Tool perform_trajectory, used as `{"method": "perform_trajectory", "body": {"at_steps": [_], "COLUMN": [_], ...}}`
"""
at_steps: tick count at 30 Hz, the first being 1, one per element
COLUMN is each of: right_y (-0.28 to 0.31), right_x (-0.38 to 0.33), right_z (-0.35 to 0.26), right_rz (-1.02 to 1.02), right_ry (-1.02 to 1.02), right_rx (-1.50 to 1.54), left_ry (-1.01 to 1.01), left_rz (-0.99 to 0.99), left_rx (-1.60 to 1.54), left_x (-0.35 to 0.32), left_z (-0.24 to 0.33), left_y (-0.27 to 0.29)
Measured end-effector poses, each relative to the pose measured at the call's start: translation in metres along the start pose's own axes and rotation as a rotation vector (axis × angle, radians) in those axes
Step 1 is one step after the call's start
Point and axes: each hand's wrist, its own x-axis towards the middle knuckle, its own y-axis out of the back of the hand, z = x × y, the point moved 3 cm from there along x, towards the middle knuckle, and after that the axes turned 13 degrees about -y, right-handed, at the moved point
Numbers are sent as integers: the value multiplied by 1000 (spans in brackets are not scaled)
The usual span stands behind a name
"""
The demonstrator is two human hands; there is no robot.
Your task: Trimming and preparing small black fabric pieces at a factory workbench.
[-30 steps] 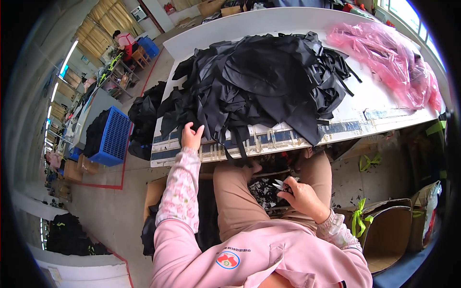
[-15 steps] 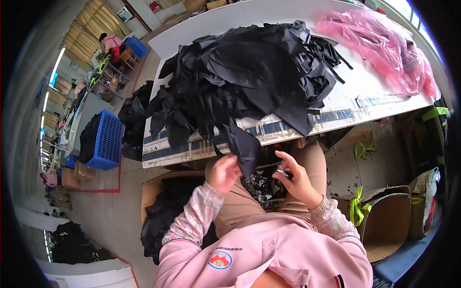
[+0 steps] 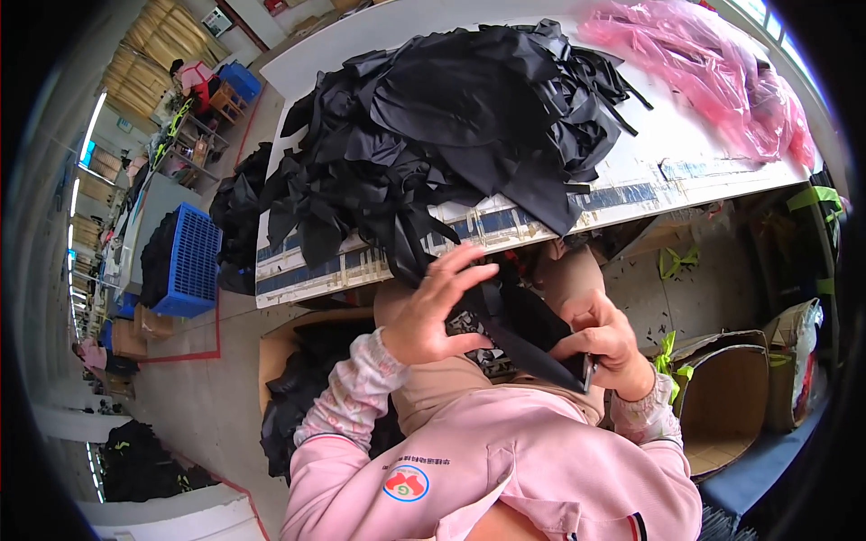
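A black fabric piece (image 3: pixel 519 338) hangs from the table edge down over my lap. My right hand (image 3: pixel 603 341) is closed on its lower right end, thumb and fingers pinching the cloth. A small shiny metal tool (image 3: pixel 588 373) shows below those fingers; its kind is hard to make out. My left hand (image 3: pixel 437 311) is open beside the cloth, fingers stretched out and thumb apart. The strip passes close to its fingertips. In front of me, a large heap of black fabric pieces (image 3: pixel 451 99) covers much of the white table (image 3: pixel 672 140).
Pink plastic film (image 3: pixel 713 77) lies at the table's right. A cardboard box (image 3: pixel 271 347) with black cloth stands left of my legs, and an open carton (image 3: pixel 722 406) to my right. Farther left are a blue crate (image 3: pixel 191 261) and a person (image 3: pixel 194 81) in pink.
My right hand has closed on the black cloth and drawn it right and toward me. The left hand has let go, risen slightly and spread its fingers. The view has shifted a little.
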Motion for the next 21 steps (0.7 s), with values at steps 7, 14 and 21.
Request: {"method": "perform_trajectory", "body": {"at_steps": [7,14,21], "right_y": [35,47,5], "right_x": [7,5,-2], "right_z": [-24,32,60], "right_rz": [204,575,242], "right_ry": [32,-321,-640], "right_rx": [-131,213,671], "left_ry": [178,580,728], "left_rz": [-69,85,647], "left_rx": [-827,-1284,-1120], "left_x": [0,-16,-3], "left_z": [-17,-3,-26], "left_y": [-69,-115,-97]}}
